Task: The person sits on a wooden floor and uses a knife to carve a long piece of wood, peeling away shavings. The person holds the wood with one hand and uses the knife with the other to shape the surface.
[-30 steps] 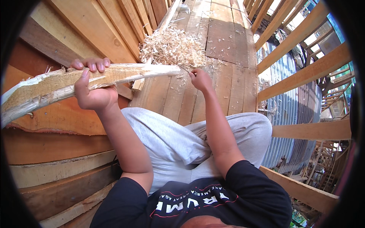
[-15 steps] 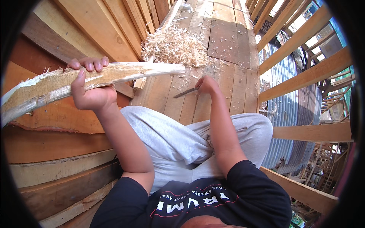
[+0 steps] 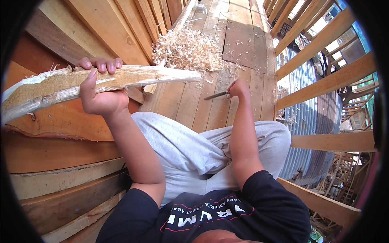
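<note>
Head view: only one camera here, looking down at your lap and the plank floor (image 3: pixel 243 36).
Landmark: shavings pile (image 3: pixel 187 49) up near the top, lying on the floor boards right against the leaning planks (image 3: pixel 117 28); everything below is placed off that.
Left hand: your left hand (image 3: pixel 99 91) is down and to the left of the pile, wrapped tight around the rough wood piece (image 3: pixel 101 83), thumb up the near face, fingertips (image 3: pixel 106 64) curling over the top edge.
Wood piece: long, pale, splintery, roughly level. Its thin pointed end stops just below the pile's lower edge, and the thick ragged end runs far out left of the pile toward the picture's rim. It's off the floor, carried only by that hand.
Right hand: your right hand (image 3: pixel 238 89) sits below and right of the pile, closed into a fist around the handle of a knife (image 3: pixel 216 95), low over the floor boards.
Knife: blade sticks out leftward from the fist, pointing back under the pile, clear of the wood piece's tip with a gap of bare plank between them. Can't tell if the blade touches the floor.
Legs: grey trousers (image 3: pixel 190 150) folded up cross-legged, well below the pile, both forearms coming up over them.
Railing side: slanted wooden beams (image 3: pixel 324 40) off to the pile's right, corrugated metal sheet (image 3: pixel 300 121) showing behind and below them.
</note>
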